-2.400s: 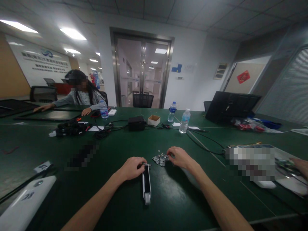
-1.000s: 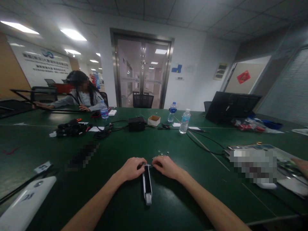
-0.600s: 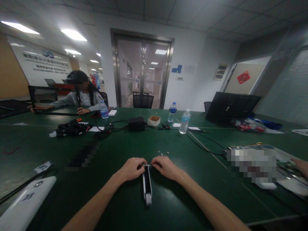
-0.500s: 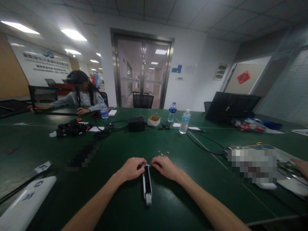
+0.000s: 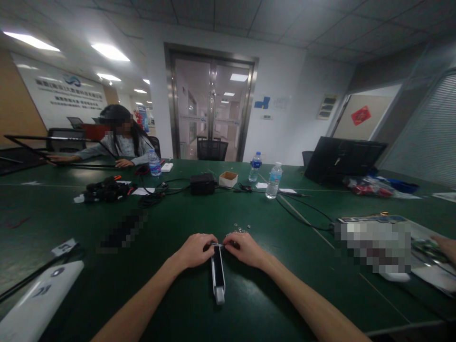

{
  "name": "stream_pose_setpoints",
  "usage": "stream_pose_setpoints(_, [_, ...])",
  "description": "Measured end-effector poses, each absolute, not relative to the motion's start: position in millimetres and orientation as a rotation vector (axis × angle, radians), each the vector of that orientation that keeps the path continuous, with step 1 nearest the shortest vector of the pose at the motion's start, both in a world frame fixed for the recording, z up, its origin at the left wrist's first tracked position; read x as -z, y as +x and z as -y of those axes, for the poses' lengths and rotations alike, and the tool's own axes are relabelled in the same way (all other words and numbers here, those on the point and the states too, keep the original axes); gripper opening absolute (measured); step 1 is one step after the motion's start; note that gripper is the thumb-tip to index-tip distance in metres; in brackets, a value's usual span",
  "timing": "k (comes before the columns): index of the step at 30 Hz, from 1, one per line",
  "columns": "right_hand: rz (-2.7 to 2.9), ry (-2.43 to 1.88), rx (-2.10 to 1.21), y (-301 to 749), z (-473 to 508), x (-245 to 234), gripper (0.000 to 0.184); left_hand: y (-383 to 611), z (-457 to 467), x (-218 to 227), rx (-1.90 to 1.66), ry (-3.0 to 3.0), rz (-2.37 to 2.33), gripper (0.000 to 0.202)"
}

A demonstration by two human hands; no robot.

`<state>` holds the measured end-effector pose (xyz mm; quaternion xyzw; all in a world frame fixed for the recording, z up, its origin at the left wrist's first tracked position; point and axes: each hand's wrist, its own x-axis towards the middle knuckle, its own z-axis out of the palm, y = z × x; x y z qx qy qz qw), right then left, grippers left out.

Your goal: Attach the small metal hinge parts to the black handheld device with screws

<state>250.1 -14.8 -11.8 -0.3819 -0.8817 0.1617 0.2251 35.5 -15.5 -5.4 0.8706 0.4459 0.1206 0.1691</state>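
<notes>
A long narrow black-and-silver bar (image 5: pixel 217 275) lies on the green table (image 5: pixel 249 204), pointing away from me. My left hand (image 5: pixel 194 249) is closed around its far end from the left. My right hand (image 5: pixel 245 248) pinches at that same far end from the right, its fingers curled on something too small to make out. A few small metal washers (image 5: pixel 241 229) lie scattered just beyond my right hand.
Cables, a black adapter (image 5: pixel 202 183), a small cardboard box (image 5: pixel 227 178) and three water bottles stand mid-table. A person at the far left handles a thin black frame (image 5: pixel 53 147). A white device (image 5: pixel 35 304) lies at the near left. Another person's hand (image 5: pixel 445 247) shows at the right edge.
My right hand left the pile of small metal parts and came to the bar's far end, covering the pile. The person at the far left lifted and then tilted the black frame.
</notes>
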Motion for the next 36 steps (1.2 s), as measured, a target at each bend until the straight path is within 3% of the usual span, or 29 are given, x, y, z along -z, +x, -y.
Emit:
stream_pose_setpoints(11, [2.397,-1.022,-0.454,242,15,20,0.017,35,15,7,-0.359,2.490,-1.250,0.028])
stream_pose_setpoints(22, [2.448,-1.289,-0.129,270,6,1,0.021,36,16,5,-0.341,2.493,-1.273,0.029])
stream_pose_setpoints(36, [2.398,-1.430,-0.249,268,0,13,0.008,35,13,9,-0.352,2.498,-1.267,0.028])
